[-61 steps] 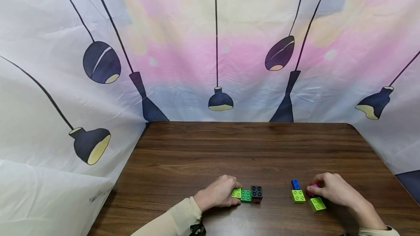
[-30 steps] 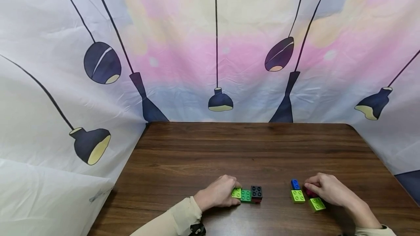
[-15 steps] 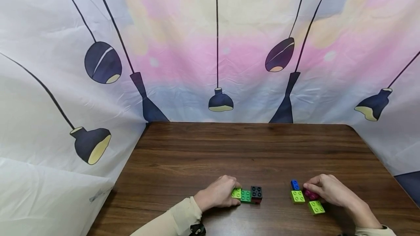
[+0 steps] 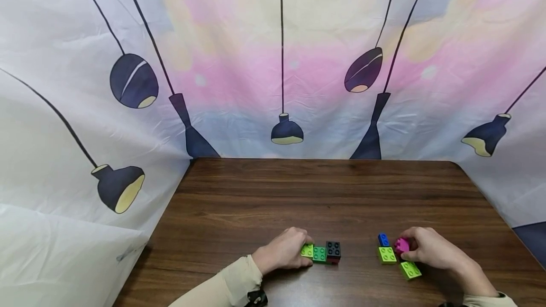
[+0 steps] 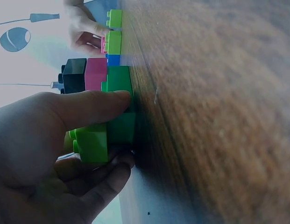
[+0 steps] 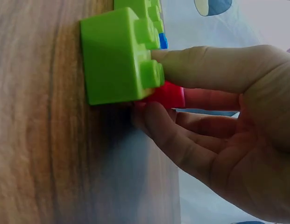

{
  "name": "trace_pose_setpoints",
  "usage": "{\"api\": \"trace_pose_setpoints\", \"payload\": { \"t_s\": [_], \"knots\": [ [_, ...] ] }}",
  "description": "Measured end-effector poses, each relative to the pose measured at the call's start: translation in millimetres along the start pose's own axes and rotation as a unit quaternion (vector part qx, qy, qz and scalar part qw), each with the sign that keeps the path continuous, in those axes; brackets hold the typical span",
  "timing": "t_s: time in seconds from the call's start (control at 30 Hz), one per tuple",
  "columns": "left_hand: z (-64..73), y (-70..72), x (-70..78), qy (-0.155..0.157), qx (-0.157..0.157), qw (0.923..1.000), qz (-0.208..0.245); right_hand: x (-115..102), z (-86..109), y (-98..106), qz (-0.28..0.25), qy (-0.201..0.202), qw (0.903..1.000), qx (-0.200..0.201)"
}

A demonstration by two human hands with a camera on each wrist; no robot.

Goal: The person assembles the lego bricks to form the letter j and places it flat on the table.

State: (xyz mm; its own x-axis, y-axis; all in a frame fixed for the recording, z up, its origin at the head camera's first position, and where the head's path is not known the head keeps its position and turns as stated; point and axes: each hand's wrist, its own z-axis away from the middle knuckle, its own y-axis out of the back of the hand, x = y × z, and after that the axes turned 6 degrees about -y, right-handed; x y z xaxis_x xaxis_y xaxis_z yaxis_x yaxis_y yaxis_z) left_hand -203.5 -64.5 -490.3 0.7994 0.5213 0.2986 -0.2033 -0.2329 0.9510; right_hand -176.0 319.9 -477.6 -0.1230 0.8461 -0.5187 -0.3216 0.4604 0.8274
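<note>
Bricks (image 4: pixel 387 255) by right hand (image 4: pixel 435 250): one held pink (image 4: pixel 401 245), two lime (image 4: pixel 410 270), one blue (image 4: pixel 383 239).

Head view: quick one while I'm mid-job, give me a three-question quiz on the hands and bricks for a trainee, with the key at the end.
1. What does the right hand hold?
2. About the left hand and the stack it grips, true or false: the black brick is the stack's lowest piece.
3. How many lime bricks show in the head view?

Key:
1. A pink brick, between thumb and fingers.
2. False; the black brick is the top piece.
3. Three: one in the stack, two over by the right hand.
</note>
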Motion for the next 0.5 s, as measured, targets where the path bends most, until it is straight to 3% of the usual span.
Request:
{"api": "trace_pose_setpoints", "payload": {
  "t_s": [0.23, 0.5],
  "knots": [
    [-0.6, -0.2, 0.0, -0.001, 0.001, 1.0000, 0.003, -3.0, -4.6, -7.0, 0.065, 0.011, 0.9973, 0.033],
    [-1.2, -1.2, -0.7, -0.002, 0.000, 1.0000, -0.004, -10.9, -9.2, -6.9, 0.099, -0.023, 0.9946, 0.022]
  ]
}}
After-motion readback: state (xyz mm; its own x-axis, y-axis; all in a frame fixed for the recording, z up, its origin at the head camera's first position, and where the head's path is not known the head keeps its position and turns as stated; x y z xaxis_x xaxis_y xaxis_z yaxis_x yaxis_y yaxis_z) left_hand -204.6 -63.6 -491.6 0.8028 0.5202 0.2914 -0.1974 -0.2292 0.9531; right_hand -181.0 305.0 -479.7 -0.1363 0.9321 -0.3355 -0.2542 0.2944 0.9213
